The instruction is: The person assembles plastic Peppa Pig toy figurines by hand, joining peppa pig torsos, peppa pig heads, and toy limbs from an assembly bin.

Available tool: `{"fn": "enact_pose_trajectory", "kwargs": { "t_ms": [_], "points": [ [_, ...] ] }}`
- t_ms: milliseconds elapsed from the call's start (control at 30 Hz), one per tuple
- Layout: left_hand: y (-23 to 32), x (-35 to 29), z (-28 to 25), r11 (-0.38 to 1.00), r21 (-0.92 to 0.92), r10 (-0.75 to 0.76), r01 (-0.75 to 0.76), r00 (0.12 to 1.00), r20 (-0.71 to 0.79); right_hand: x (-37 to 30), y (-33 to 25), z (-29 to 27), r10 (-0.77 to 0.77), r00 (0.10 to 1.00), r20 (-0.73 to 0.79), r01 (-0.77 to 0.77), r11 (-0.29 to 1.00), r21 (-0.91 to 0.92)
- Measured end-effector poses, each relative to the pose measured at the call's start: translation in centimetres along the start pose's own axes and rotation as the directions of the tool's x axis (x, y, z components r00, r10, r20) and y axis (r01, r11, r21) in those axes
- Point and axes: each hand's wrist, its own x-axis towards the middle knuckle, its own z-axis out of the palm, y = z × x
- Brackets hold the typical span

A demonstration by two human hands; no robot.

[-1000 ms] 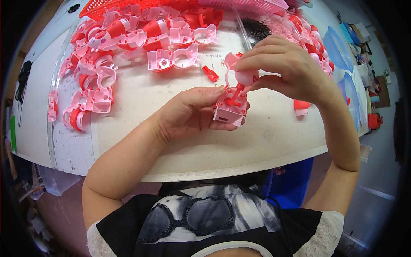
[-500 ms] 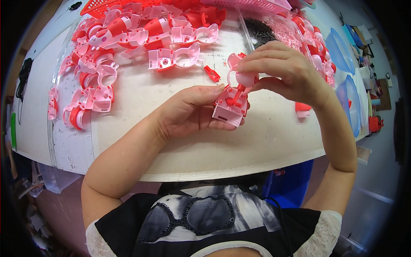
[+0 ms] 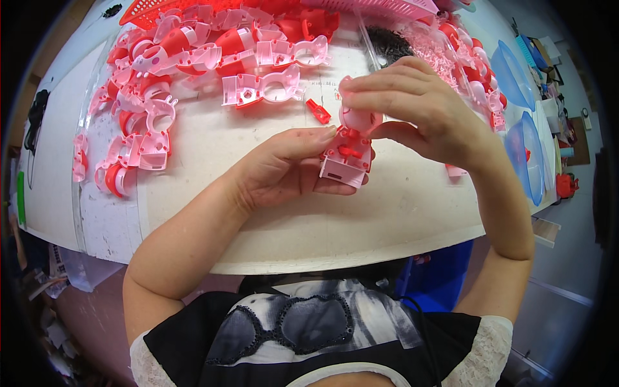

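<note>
My left hand [image 3: 287, 164] is closed around a pink plastic toy shell half [image 3: 345, 172], its open inside facing up with red parts in it. A round pink head piece [image 3: 358, 118] sits in the upper end of the shell, and the fingers of my right hand [image 3: 419, 106] pinch it from above. My right fingers hide part of the head piece. Just beyond my left thumb lies a small red plastic part [image 3: 318, 111], apart from both hands. Farther off rests another pink shell half with a round opening [image 3: 279, 84].
Heaped pink and red toy parts [image 3: 174, 45] cover the back left, before a red basket [image 3: 138, 11]. A clear tray holds black pieces [image 3: 390, 46] and small pink pieces [image 3: 438, 58]. Blue bowls [image 3: 525, 151] stand at right; a blue bin [image 3: 438, 274] sits below the table edge.
My right hand has moved slightly left and swung the head piece into line with the shell's upper end. The red stem that stood tilted now lies down in it. My left hand stays put.
</note>
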Motion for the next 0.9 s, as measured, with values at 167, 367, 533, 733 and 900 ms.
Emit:
{"fn": "enact_pose_trajectory", "kwargs": {
  "t_ms": [167, 367, 533, 733, 900],
  "points": [
    [-0.1, 0.0, -0.2, 1.0, 0.007, 0.021, -0.022, 1.0, 0.011, -0.7, -0.9, -0.7, 0.149, 0.97, -0.194, -0.148, 0.989, 0.016],
    [0.0, 0.0, 0.1, 1.0, -0.019, 0.017, -0.017, 1.0, -0.015, -1.5, -1.1, 0.7, 0.16, 0.962, -0.222, -0.166, 0.986, -0.008],
    [-0.1, 0.2, -0.2, 0.993, -0.118, 0.021, -0.02, 1.0, 0.004, -3.4, 0.5, -1.6, 0.337, 0.806, -0.486, -0.35, 0.934, 0.067],
    [0.3, 0.1, 0.0, 0.992, -0.125, -0.016, 0.02, 0.999, 0.033, -7.0, 5.3, -3.2, 0.566, 0.639, -0.521, -0.567, 0.804, 0.178],
    [0.3, 0.2, -0.2, 0.992, -0.125, -0.004, 0.005, 1.0, 0.008, -9.6, 9.5, -2.1, 0.737, 0.61, -0.29, -0.769, 0.639, 0.006]
  ]
}}
